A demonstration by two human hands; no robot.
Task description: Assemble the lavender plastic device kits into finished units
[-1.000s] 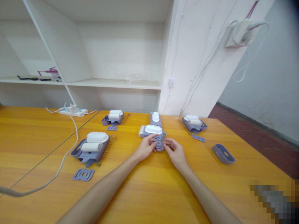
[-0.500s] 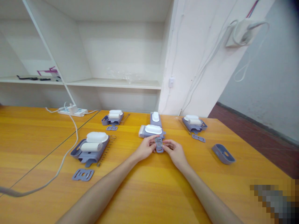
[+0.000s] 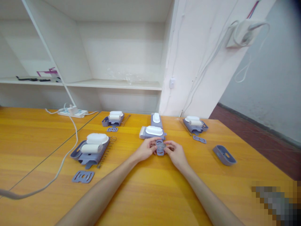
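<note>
My left hand (image 3: 145,150) and my right hand (image 3: 176,153) meet over the middle of the wooden table (image 3: 145,191). Both pinch a small flat grey-purple plastic piece (image 3: 160,147) between their fingertips, held just above the table top. Right behind the hands lies a grey-purple tray with a white brush part (image 3: 152,131) on it. A second such part (image 3: 156,119) lies further back.
A tray set with white rollers (image 3: 92,148) and a flat grey plate (image 3: 82,177) lie at the left. Another set (image 3: 113,118) sits behind, one more (image 3: 195,124) at the right. An empty grey shell (image 3: 224,155) lies far right. A power strip (image 3: 72,112) and white cable (image 3: 58,169) cross the left side.
The small grey piece has been turned in my fingers and now lies flatter and lower between both hands. The hands have drawn slightly closer together.
</note>
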